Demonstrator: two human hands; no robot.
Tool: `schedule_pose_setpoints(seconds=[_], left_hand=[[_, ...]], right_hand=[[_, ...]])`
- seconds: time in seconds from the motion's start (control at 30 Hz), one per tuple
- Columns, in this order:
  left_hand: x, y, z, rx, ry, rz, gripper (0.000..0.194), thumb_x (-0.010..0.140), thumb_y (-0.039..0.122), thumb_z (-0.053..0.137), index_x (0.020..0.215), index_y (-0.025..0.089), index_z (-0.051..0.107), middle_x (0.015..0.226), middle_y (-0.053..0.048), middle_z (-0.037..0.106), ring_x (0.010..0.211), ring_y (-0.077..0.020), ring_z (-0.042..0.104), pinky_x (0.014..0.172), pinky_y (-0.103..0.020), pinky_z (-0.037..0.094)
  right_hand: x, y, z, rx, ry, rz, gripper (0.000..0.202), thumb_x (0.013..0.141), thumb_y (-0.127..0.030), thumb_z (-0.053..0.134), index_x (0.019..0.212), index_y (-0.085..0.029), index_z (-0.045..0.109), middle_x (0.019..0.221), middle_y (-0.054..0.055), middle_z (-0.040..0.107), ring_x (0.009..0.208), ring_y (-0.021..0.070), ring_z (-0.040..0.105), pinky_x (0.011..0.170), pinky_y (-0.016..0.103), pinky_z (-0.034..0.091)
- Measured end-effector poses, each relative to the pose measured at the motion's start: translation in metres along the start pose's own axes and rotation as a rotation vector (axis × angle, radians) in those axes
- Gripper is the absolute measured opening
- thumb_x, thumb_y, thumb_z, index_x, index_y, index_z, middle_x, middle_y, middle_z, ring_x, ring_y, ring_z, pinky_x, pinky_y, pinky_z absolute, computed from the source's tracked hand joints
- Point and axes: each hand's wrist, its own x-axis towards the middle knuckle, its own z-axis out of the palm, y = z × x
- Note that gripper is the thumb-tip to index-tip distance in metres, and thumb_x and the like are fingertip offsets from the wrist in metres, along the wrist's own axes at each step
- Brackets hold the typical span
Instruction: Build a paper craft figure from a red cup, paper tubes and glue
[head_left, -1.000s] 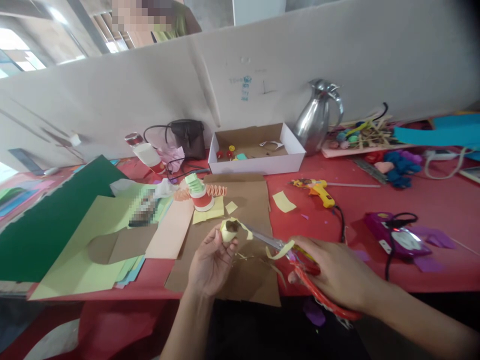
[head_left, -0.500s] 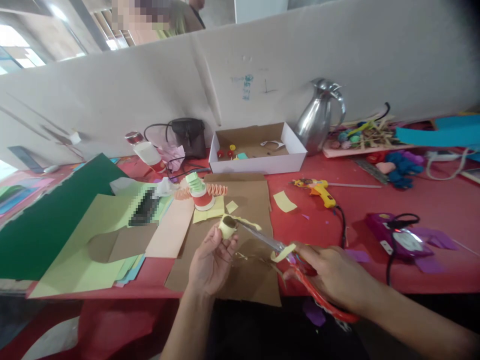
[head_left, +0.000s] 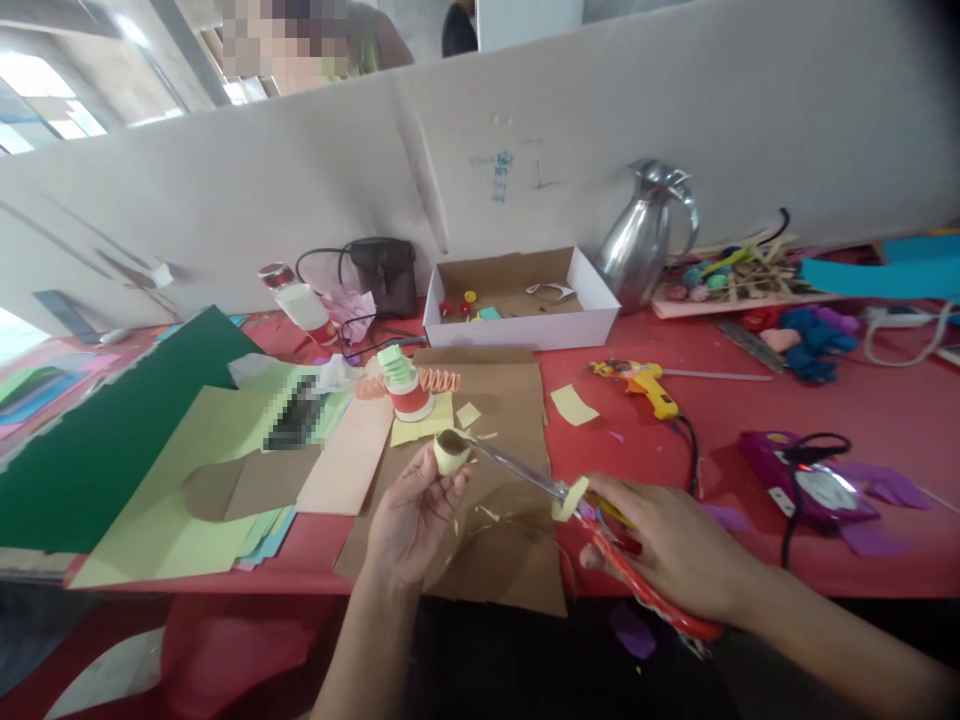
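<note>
Turned more upright, the yellow cup (head_left: 451,459) is pinched in the left hand (head_left: 411,518), right hand (head_left: 675,545) gripping scissors (head_left: 538,477).

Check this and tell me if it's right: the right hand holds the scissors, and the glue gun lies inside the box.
The glue gun is not inside the box: the head view shows it on the red table. The right hand does hold the scissors.

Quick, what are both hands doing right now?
Left hand: closed around a small pale-yellow cup-shaped piece.
Right hand: closed, holding red-handled scissors.
</note>
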Motion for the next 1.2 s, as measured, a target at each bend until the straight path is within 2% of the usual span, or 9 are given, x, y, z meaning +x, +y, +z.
schedule_pose_setpoints(seconds=[0.1, 0.4, 0.5, 0.6, 0.7, 0.8, 0.9, 1.03, 1.2], left_hand=[[-0.001, -0.001, -0.001, 0.005, -0.006, -0.021, 0.012, 0.092, 0.010, 0.054, 0.097, 0.011, 0.064, 0.086, -0.011, 0.075, 0.069, -0.0153, 0.074, 0.067, -0.020, 0.062], [-0.008, -0.011, 0.002, 0.055, -0.076, -0.046, 0.015, 0.082, 0.010, 0.069, 0.097, 0.011, 0.067, 0.089, -0.009, 0.075, 0.073, -0.0165, 0.074, 0.072, -0.021, 0.061], [-0.008, -0.012, 0.002, 0.051, -0.071, -0.059, 0.016, 0.083, 0.010, 0.067, 0.099, 0.011, 0.067, 0.092, -0.010, 0.075, 0.074, -0.0161, 0.074, 0.073, -0.021, 0.061], [-0.008, -0.011, 0.001, 0.039, -0.047, -0.054, 0.013, 0.086, 0.009, 0.064, 0.098, 0.011, 0.067, 0.092, -0.010, 0.075, 0.073, -0.0153, 0.074, 0.073, -0.021, 0.062], [-0.007, -0.009, 0.000, 0.024, -0.045, -0.097, 0.010, 0.089, 0.012, 0.061, 0.096, 0.009, 0.067, 0.088, -0.012, 0.075, 0.069, -0.0152, 0.073, 0.068, -0.019, 0.061], [-0.007, -0.006, 0.000, 0.020, -0.037, -0.148, 0.012, 0.091, 0.015, 0.057, 0.093, 0.007, 0.067, 0.082, -0.014, 0.075, 0.064, -0.0151, 0.072, 0.062, -0.018, 0.060], [-0.006, -0.003, 0.001, 0.007, -0.022, -0.177, 0.012, 0.091, 0.015, 0.057, 0.090, 0.007, 0.067, 0.079, -0.015, 0.074, 0.060, -0.0151, 0.071, 0.056, -0.017, 0.059], [-0.006, -0.001, 0.001, -0.015, -0.036, -0.218, 0.013, 0.090, 0.017, 0.059, 0.087, 0.007, 0.068, 0.075, -0.014, 0.073, 0.057, -0.0148, 0.070, 0.053, -0.017, 0.058], [-0.006, -0.003, 0.000, -0.005, -0.103, -0.332, 0.014, 0.089, 0.020, 0.061, 0.085, 0.008, 0.067, 0.076, -0.015, 0.072, 0.058, -0.0157, 0.070, 0.053, -0.017, 0.057]], right_hand=[[0.000, 0.000, -0.001, -0.007, 0.011, -0.005, 0.040, 0.085, -0.048, 0.065, 0.114, -0.022, 0.058, 0.085, 0.005, 0.074, 0.068, 0.0224, 0.070, 0.056, 0.028, 0.044], [0.001, -0.008, -0.010, 0.089, -0.094, 0.055, 0.027, 0.085, -0.042, 0.064, 0.104, -0.024, 0.059, 0.082, 0.002, 0.074, 0.070, 0.0224, 0.070, 0.057, 0.027, 0.046], [0.001, -0.008, -0.009, 0.156, -0.075, 0.041, 0.019, 0.087, -0.034, 0.060, 0.103, -0.025, 0.060, 0.083, 0.002, 0.076, 0.075, 0.0222, 0.073, 0.060, 0.027, 0.049], [-0.001, -0.004, -0.002, 0.158, -0.031, 0.007, 0.026, 0.088, -0.027, 0.054, 0.113, -0.024, 0.059, 0.085, 0.002, 0.078, 0.077, 0.0216, 0.075, 0.061, 0.026, 0.051], [-0.004, 0.001, 0.005, 0.107, 0.008, -0.035, 0.030, 0.089, -0.031, 0.056, 0.118, -0.023, 0.058, 0.079, 0.001, 0.078, 0.070, 0.0209, 0.075, 0.059, 0.026, 0.051], [-0.007, 0.001, 0.007, 0.077, -0.001, -0.028, 0.032, 0.090, -0.041, 0.059, 0.116, -0.023, 0.059, 0.075, 0.001, 0.077, 0.063, 0.0212, 0.073, 0.054, 0.026, 0.049], [-0.007, -0.002, 0.002, 0.109, -0.047, -0.014, 0.025, 0.090, -0.041, 0.059, 0.108, -0.024, 0.059, 0.076, 0.001, 0.077, 0.068, 0.0212, 0.074, 0.057, 0.026, 0.049], [-0.004, -0.005, -0.007, 0.013, -0.048, 0.000, 0.026, 0.085, -0.046, 0.066, 0.097, -0.023, 0.058, 0.079, 0.002, 0.075, 0.066, 0.0216, 0.071, 0.054, 0.027, 0.045], [0.000, 0.001, -0.008, -0.056, -0.034, -0.055, 0.036, 0.084, -0.044, 0.067, 0.111, -0.023, 0.059, 0.082, 0.003, 0.075, 0.069, 0.0233, 0.072, 0.055, 0.028, 0.047]])
